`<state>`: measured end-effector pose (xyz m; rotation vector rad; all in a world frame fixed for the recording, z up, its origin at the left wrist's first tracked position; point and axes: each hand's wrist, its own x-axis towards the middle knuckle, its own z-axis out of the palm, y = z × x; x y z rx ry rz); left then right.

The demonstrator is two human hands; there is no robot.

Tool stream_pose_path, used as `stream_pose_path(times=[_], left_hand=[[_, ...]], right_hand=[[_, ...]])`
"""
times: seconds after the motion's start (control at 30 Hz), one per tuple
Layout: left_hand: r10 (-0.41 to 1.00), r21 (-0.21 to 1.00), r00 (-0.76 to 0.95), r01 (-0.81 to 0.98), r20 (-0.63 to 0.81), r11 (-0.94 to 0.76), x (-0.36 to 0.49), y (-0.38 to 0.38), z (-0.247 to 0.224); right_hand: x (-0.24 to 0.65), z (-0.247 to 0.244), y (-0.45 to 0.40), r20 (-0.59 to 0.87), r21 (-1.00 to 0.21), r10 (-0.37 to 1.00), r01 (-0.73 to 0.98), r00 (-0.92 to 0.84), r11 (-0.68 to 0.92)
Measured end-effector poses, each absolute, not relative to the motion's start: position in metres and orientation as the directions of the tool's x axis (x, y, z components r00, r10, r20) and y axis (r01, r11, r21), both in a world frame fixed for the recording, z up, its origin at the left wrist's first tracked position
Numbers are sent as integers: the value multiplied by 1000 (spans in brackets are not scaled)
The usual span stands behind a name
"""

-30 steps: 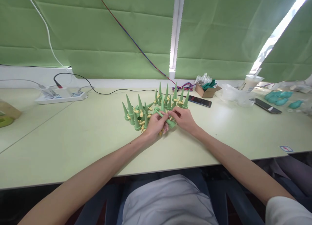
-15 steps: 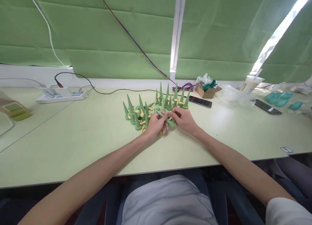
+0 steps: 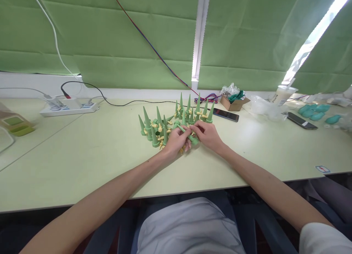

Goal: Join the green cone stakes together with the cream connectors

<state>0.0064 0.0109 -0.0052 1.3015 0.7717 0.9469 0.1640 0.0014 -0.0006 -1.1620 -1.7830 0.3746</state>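
Green cone (image 3: 193, 139) pinched in left fingers (image 3: 184, 134), right fingers (image 3: 199, 127) unclear in grip, broad tabletop (image 3: 192, 173) toward near edge (image 3: 178, 193)

Slender green cones (image 3: 155, 141) are of smooth, matt plastic. The flat black phone (image 3: 226, 115) beside the small, matt brown cardboard box (image 3: 231, 105) is glossy; the broad green blind (image 3: 118, 37) looks cloth-like, creased.

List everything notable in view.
cones: many, green, table's middle
bits: many, yellow, among cones
held cone: one, green, between hands
table: one, pale, underneath
power strip: one, white, back left
phones: two, dark, right
box: one, brown, back right
cup: one, white, far right
bag: one, clear, beside cup
rounded pieces: several, teal, far right
cable coil: one, purple, beside box
blinds: several, green, back
left hand: one, bare, holding cone
right hand: one, bare, at cone
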Motion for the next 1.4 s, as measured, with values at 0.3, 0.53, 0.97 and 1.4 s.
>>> stream_pose_path(times=[0.3,0.53,0.97,1.4], left_hand=[[902,990,431,-140,36,27,7,10,-5],[923,985,384,-164,24,43,6,11,-4],[941,986,337,-162,23,34,6,14,-4],[940,987,339,-158,49,5,5,16,-6]], right_hand=[[164,-3,3,535,-682,838,529,-111,505],[165,-2,4,551,-647,826,564,-120,513],[166,-1,6,538,-638,832,579,-134,507],[168,-2,8,522,-612,833,599,-185,516]])
